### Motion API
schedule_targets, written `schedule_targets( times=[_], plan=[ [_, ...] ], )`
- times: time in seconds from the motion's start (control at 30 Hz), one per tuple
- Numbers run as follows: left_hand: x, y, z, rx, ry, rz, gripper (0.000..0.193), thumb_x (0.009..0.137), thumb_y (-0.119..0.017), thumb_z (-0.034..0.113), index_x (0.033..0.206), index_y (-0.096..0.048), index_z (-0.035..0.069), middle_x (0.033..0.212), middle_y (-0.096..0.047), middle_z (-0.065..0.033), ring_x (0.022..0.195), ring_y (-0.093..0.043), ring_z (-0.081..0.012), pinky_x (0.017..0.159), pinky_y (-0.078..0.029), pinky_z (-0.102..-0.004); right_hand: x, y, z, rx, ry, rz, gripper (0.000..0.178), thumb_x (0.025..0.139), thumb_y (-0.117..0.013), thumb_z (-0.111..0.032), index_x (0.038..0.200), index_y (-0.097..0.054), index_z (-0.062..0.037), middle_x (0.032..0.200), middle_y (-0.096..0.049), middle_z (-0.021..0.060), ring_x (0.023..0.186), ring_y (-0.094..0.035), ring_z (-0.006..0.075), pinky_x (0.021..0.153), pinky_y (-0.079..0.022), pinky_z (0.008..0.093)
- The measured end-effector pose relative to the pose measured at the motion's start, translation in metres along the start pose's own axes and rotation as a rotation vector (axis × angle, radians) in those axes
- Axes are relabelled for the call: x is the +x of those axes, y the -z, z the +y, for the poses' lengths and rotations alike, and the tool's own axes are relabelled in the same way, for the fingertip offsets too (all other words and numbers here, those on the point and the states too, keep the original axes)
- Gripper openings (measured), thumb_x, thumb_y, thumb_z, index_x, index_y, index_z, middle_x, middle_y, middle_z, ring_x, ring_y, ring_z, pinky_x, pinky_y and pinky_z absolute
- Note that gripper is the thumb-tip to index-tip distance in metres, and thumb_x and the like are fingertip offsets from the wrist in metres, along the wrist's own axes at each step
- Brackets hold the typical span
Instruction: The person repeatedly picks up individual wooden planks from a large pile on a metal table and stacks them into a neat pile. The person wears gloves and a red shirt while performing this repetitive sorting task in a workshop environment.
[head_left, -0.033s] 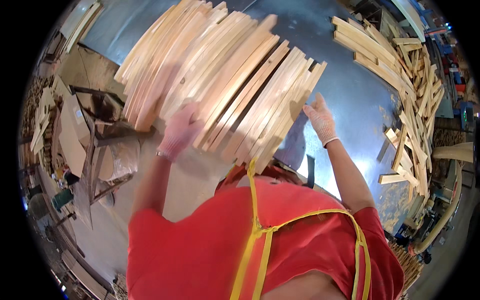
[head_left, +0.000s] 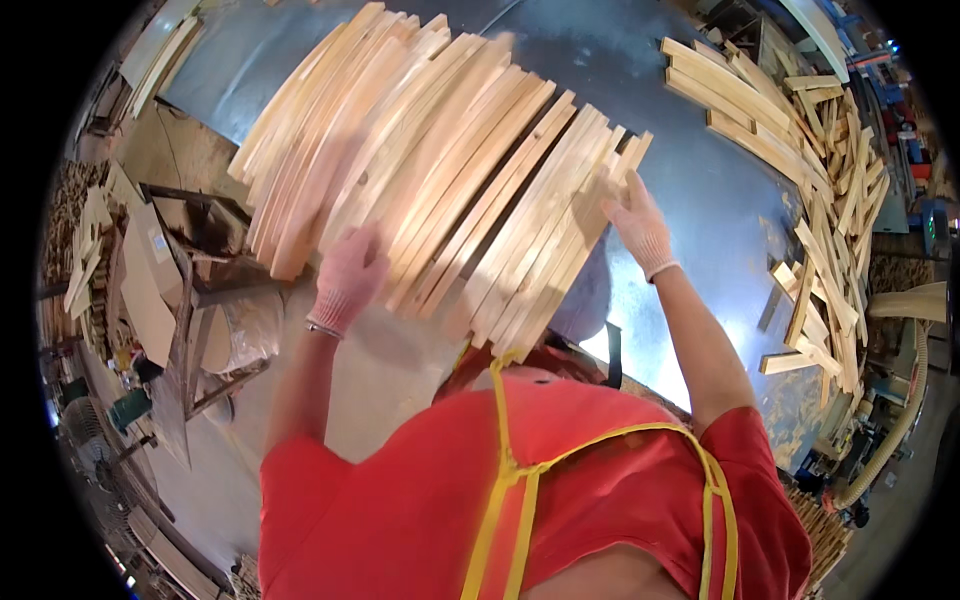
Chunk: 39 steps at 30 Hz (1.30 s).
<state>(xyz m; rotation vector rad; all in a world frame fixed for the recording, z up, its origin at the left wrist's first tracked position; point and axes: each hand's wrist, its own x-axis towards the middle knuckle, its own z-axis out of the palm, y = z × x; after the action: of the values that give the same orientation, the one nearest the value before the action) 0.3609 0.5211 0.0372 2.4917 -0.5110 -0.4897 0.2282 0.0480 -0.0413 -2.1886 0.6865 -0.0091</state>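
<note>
A wide fan of long, pale, slightly curved wooden slats [head_left: 450, 170] lies on a grey metal table [head_left: 700, 200], with their near ends overhanging its front edge. My left hand [head_left: 350, 275], in a light knit glove, is curled over the near end of a slat in the left half of the fan, where the wood looks blurred. Also gloved, my right hand [head_left: 640, 225] rests with fingers apart against the outermost slats on the fan's right side. I wear a red shirt with a yellow apron strap [head_left: 505, 480].
Short wood offcuts and strips [head_left: 820, 190] are heaped along the table's right side. To the left stand a dark metal frame [head_left: 190, 300] and flat wooden boards [head_left: 140, 280]. A ribbed hose [head_left: 900, 420] runs at the far right, and a concrete floor lies below.
</note>
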Motion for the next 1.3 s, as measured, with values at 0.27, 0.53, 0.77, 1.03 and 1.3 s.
schedule_targets(
  times=[0.27,0.53,0.77,1.03,1.3],
  plan=[
    [0.010,-0.051,0.018,0.506,-0.371,0.273,0.058,0.081,-0.084,0.025,0.134,-0.065,0.010,0.107,-0.066,-0.0082,0.099,-0.064,-0.0288,0.081,-0.047,-0.0465,0.138,-0.009,-0.142,-0.870,0.338,-0.079,0.096,0.095,-0.069,-0.059,0.168,-0.033,-0.0084,0.164,-0.049,0.0203,0.155,-0.039,0.0403,0.121,-0.042,0.0501],
    [0.061,-0.123,0.098,0.322,-0.300,0.195,0.044,0.091,-0.074,0.035,0.126,-0.069,0.008,0.101,-0.069,-0.0177,0.090,-0.069,-0.0381,0.084,-0.054,-0.0522,0.111,0.034,-0.114,0.585,0.200,-0.105,0.087,0.105,-0.066,-0.041,0.170,-0.028,0.0016,0.141,-0.066,0.0111,0.125,-0.063,0.0197,0.116,-0.044,0.0353],
    [0.094,-0.038,0.119,0.265,-0.102,0.213,0.042,0.091,-0.071,0.032,0.125,-0.071,0.007,0.115,-0.072,-0.0220,0.101,-0.072,-0.0416,0.088,-0.059,-0.0527,-0.050,0.000,-0.050,0.244,-0.331,-0.373,0.092,0.100,-0.073,-0.046,0.162,-0.024,0.0004,0.108,-0.067,0.0122,0.085,-0.064,0.0170,0.074,-0.057,0.0331],
    [0.111,-0.029,0.076,0.352,0.097,0.185,0.069,0.090,-0.072,0.040,0.149,-0.058,0.008,0.148,-0.063,-0.0198,0.128,-0.066,-0.0406,0.105,-0.056,-0.0501,-0.060,-0.046,-0.053,0.231,-0.123,-0.565,0.112,0.091,-0.073,-0.061,0.168,-0.017,-0.0018,0.105,-0.073,0.0185,0.088,-0.072,0.0306,0.084,-0.058,0.0385],
    [0.076,-0.135,0.179,0.686,-0.232,0.320,0.090,0.088,-0.076,0.037,0.164,-0.041,0.004,0.166,-0.046,-0.0203,0.150,-0.046,-0.0419,0.125,-0.033,-0.0579,-0.056,0.191,0.106,0.104,-0.175,-0.130,0.087,0.096,-0.069,-0.045,0.162,-0.040,0.0024,0.126,-0.075,0.0208,0.114,-0.071,0.0329,0.104,-0.053,0.0404]
  ],
)
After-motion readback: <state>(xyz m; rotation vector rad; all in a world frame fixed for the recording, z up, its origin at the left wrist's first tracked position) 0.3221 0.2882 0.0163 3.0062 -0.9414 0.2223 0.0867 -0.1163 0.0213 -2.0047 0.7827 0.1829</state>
